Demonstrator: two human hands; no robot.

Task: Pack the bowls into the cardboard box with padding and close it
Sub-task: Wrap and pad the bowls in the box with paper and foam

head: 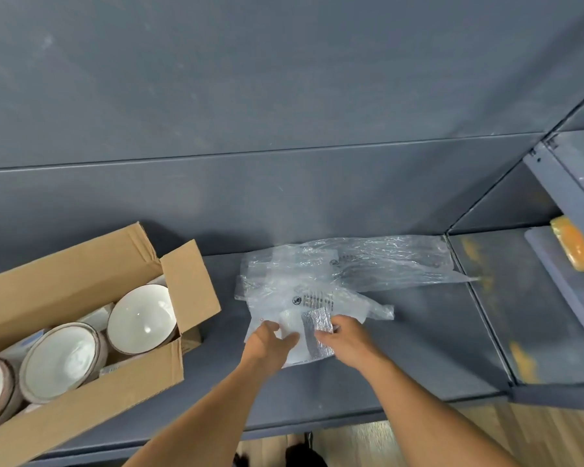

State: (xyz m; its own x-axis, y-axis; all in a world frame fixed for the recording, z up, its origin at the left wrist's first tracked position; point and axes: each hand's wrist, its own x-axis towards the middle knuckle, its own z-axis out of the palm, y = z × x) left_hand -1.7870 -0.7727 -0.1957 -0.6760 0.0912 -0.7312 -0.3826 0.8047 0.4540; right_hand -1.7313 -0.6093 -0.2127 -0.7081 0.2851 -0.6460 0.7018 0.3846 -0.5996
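Fingers (289,338) of left hand (267,343) and right hand (346,335) are pinching the near edge of plastic padding (317,288) lying on the grey shelf (418,348), probably gathering it for the cardboard box (81,264), which is sitting open at left, bowls (140,318) already inside.

Bare forearms (196,416), dark shoes (305,455).
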